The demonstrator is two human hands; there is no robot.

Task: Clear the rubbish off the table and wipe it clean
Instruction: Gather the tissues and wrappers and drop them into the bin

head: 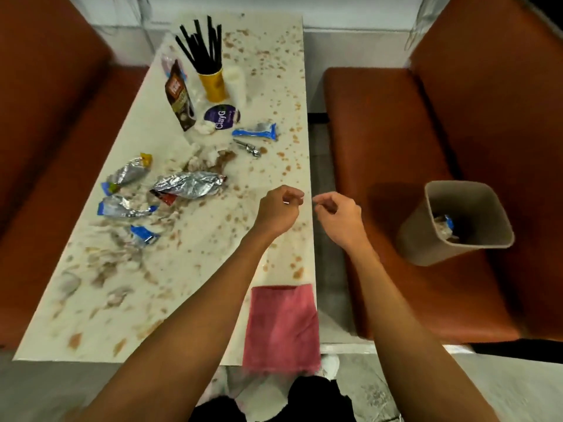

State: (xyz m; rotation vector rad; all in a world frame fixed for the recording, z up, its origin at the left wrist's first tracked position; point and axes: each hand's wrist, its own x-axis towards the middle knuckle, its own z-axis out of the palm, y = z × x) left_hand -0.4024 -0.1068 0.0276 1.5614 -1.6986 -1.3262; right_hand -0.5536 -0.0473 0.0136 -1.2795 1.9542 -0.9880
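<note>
Early going here! The bin [423, 229] sat on the seat [380, 132] at 3 o'clock and held only a wrapper or two, so the clearing had barely begun. Most of the rubbish lay on the surface [189, 284]. A big foil wrapper [189, 185] was at centre, with smaller wrappers [128, 175] at 9 o'clock of it. A blue wrapper [256, 131] and a metal bit [248, 148] lay toward 12, and a brown pouch [179, 99] and purple lid [222, 117] beyond them. A yellow cup [214, 85] of straws [201, 41] stood at the far end. Crumbs and brown smears were everywhere, with not a stroke wiped by the look of it. The cloth [281, 327] lay flat at 6 o'clock on the near edge. Both hands hovered at the 3 o'clock edge. The left hand [278, 208] was curled, and whether it pinched a scrap could not be told. The right hand [336, 213], just off the edge, hung loosely curled with nothing seen in it. Wrappers first, I'd judge, then the cloth.
</note>
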